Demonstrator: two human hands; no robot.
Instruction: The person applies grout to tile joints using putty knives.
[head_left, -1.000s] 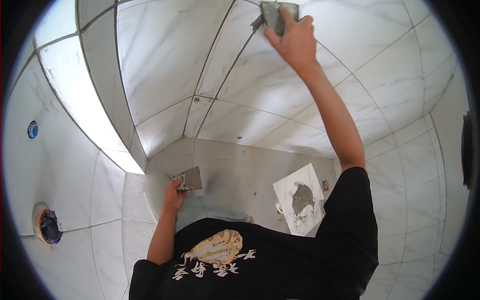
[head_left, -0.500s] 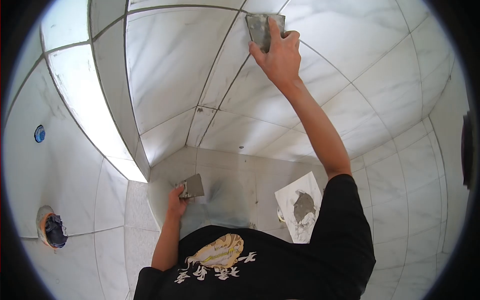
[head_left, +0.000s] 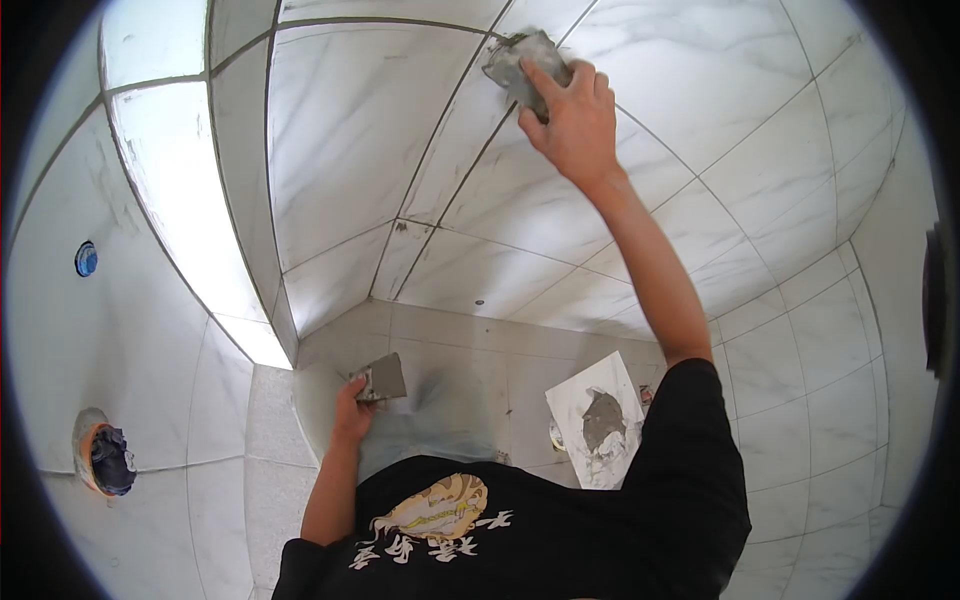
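Observation:
My right hand point(head_left: 578, 120) is raised to the marbled wall tile point(head_left: 500, 150). Its fingers are closed on a flat scraper point(head_left: 520, 62) smeared with grey grout, whose blade lies over the joint lines near the top of the view. Lower down on the left, my left hand point(head_left: 350, 412) grips a second scraper point(head_left: 384, 378). A layer of grey grout covers this one's flat face, and it is held away from the wall, above the floor.
On the right, beside my sleeve, a white board point(head_left: 580, 395) carries a heap of grey grout point(head_left: 603, 420). A cloth-stuffed pipe opening point(head_left: 108, 460) and a blue plug point(head_left: 86, 259) sit in the left wall. Behind them, a bright ledge point(head_left: 170, 170) projects.
The scraper in my right hand has turned and shifted slightly down along the wall, tilting to the left. My left hand and its scraper have barely moved. The view has shifted a little.

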